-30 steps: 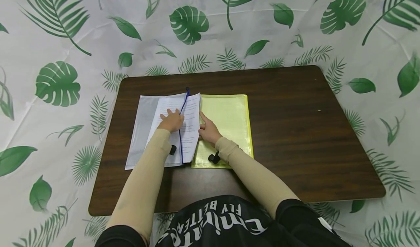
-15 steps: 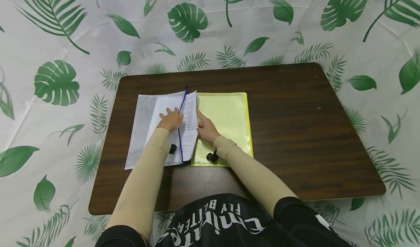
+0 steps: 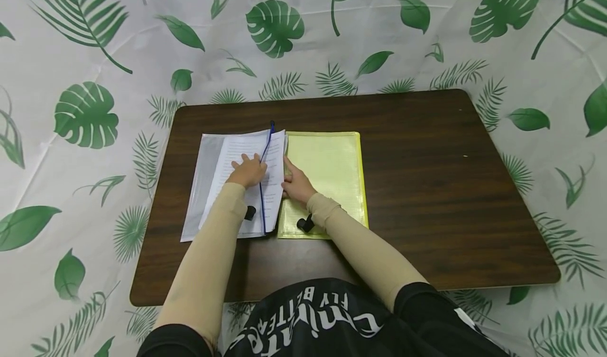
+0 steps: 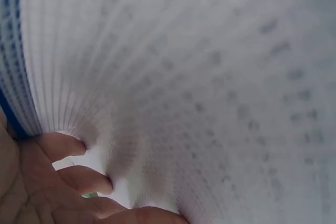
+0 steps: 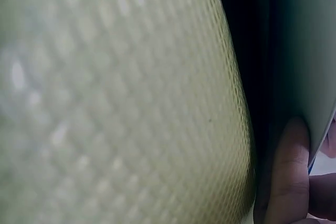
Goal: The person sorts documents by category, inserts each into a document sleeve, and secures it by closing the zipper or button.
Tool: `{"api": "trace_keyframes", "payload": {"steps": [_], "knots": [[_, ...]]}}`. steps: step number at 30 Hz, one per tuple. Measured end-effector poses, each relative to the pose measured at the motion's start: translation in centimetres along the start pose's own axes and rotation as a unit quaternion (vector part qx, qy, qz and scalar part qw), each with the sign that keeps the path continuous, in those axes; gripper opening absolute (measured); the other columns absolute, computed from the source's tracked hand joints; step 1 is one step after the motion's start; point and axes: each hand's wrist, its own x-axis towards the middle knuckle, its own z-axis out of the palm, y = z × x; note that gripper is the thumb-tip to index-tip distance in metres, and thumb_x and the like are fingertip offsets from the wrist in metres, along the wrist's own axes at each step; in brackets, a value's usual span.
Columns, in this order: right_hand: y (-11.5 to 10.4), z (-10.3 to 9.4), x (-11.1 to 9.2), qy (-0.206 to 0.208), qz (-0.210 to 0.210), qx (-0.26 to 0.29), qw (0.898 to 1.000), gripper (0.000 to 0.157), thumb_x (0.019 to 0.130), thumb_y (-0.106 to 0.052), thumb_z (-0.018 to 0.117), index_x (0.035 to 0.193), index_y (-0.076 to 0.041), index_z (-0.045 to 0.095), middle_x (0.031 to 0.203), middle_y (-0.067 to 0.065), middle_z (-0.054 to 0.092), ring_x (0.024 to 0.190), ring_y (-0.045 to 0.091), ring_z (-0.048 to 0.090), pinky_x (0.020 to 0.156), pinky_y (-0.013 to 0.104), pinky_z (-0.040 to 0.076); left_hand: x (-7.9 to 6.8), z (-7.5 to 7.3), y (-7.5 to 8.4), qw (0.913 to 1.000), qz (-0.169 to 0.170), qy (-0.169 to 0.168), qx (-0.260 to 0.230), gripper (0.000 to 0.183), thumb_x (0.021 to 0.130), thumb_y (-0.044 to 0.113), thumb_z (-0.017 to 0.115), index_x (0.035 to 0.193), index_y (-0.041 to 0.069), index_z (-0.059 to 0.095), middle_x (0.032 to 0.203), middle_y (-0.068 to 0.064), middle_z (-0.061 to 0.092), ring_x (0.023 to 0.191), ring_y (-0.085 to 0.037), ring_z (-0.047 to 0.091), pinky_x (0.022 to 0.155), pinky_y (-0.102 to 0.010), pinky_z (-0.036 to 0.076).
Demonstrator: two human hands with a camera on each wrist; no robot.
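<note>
A clear mesh zip pouch (image 3: 201,188) with a blue zipper (image 3: 263,209) along its right side lies on the table. Printed sheets of paper (image 3: 273,188) sit partly within the pouch and stick out to the right past the zipper. My left hand (image 3: 248,172) rests on the pouch beside the zipper, fingers spread; the mesh (image 4: 157,77) fills most of the left wrist view. At the right edge of the sheets, my right hand (image 3: 299,186) pinches them, one finger (image 5: 291,171) against their underside. A yellow mesh pouch (image 3: 327,162) lies beneath that hand.
The dark wood table (image 3: 427,188) extends far to the right of the pouches. A leaf-patterned white sheet (image 3: 189,46) hangs behind and surrounds it. The protruding sheets overlap or border the left edge of the yellow pouch.
The sheets have slid slightly left into the clear pouch, with my right hand following their edge. My left hand stays in place on the pouch.
</note>
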Motion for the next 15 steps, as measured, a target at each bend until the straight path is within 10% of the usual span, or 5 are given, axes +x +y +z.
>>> {"api": "trace_keyframes", "payload": {"steps": [15], "knots": [[-0.24, 0.15, 0.6, -0.016, 0.018, 0.018, 1.0, 0.09, 0.096, 0.021, 0.042, 0.164, -0.03, 0.013, 0.13, 0.03, 0.063, 0.088, 0.025, 0.069, 0.061, 0.026, 0.056, -0.06, -0.47, -0.38, 0.9996, 0.017, -0.015, -0.017, 0.064, 0.107, 0.031, 0.018, 0.158, -0.009, 0.015, 0.16, -0.036, 0.015, 0.15, -0.053, -0.002, 0.116, -0.07, -0.003]]}}
